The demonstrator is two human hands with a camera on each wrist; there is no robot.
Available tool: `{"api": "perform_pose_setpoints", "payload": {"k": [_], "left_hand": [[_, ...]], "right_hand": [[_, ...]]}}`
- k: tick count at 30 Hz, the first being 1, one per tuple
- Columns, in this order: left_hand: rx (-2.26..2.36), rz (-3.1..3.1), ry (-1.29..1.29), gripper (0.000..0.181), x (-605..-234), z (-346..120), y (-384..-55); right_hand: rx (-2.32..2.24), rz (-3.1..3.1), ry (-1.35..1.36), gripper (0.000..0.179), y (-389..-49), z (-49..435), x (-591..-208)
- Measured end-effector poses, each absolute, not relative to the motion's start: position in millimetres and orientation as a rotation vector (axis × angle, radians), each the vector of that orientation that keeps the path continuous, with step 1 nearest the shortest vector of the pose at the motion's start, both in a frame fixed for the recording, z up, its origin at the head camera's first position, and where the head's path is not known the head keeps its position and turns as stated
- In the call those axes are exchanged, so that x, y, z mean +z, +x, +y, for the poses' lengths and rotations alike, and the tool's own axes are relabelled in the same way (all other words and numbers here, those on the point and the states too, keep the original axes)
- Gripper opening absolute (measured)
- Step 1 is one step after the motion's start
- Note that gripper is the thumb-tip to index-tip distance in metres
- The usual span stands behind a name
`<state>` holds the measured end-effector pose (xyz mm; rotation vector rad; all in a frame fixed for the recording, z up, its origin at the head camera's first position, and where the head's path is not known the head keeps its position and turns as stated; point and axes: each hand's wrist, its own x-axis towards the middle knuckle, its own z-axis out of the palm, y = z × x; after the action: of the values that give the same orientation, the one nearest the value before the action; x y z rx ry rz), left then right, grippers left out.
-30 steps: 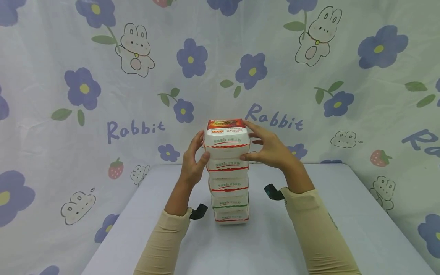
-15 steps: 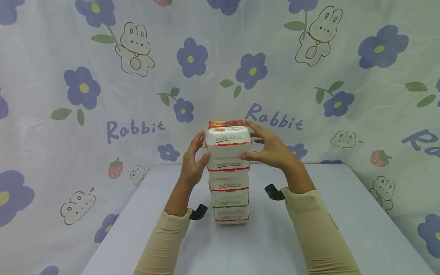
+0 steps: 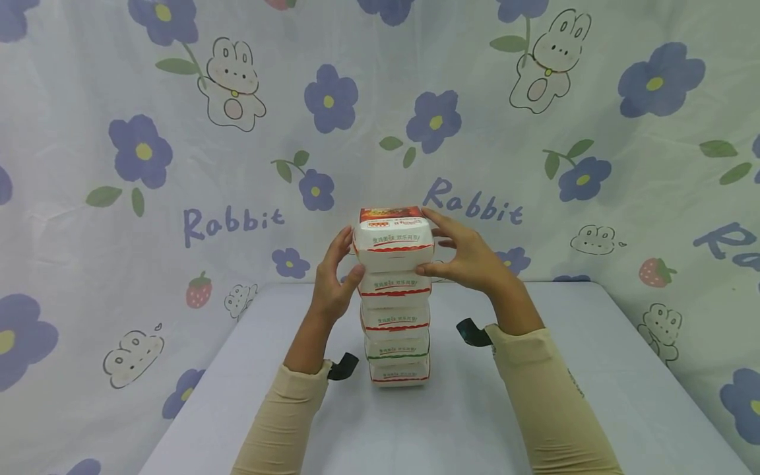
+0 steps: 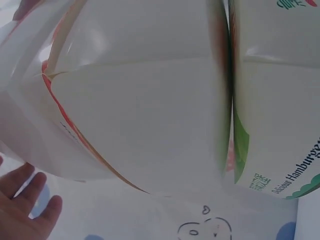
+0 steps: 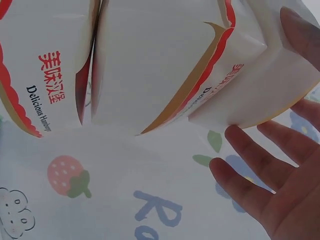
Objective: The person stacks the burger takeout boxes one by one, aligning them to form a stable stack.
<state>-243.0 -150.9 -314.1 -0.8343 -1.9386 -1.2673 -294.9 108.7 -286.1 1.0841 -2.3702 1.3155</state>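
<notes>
Several white paper hamburger boxes stand in one upright stack on the table [image 3: 237, 422]. The topmost box [image 3: 394, 254] has a red printed lid and a wavy red seam. Lower down, one box [image 3: 398, 348] carries a green band instead. My left hand [image 3: 332, 284] is at the top box's left side, thumb by its lower edge, with its fingers [image 4: 46, 209] spread and fairly straight. Across from it, my right hand [image 3: 469, 260] has its index finger at the lid's corner and its thumb near the joint with the box below. The right fingers [image 5: 250, 192] are extended beside the carton.
Behind the table hangs a white curtain [image 3: 380, 66] printed with rabbits, purple flowers and strawberries. A dark wrist mount juts inward from each beige sleeve [image 3: 285, 415], low on both sides of the stack.
The topmost box has shifted slightly to the right between my hands since one second ago, and looks still over the last half second. Both hands stay almost where they were.
</notes>
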Motion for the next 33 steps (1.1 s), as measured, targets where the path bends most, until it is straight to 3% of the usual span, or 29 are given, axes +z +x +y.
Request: {"api": "perform_pose_setpoints", "payload": {"k": [10, 17, 24, 33], "left_hand": [[-1.255, -1.92, -0.84, 0.081, -337.5, -164.3, -271.1], [-1.246, -1.916, -0.84, 0.085, -336.3, -163.4, -267.4], [-1.27, -1.928, -0.849, 0.074, -317.3, -153.8, -240.7], [-1.25, -1.954, -0.81, 0.074, -328.0, -158.0, -251.2]], "right_hand": [[1.292, -2.366, 1.07, 0.102, -285.4, 108.1, -281.9], [1.288, -2.358, 1.08, 0.103, -279.7, 107.3, -279.5], [1.268, -2.349, 1.094, 0.102, -281.5, 107.4, -282.5], [1.23, -2.367, 1.077, 0.102, -281.4, 108.1, -284.7]]}}
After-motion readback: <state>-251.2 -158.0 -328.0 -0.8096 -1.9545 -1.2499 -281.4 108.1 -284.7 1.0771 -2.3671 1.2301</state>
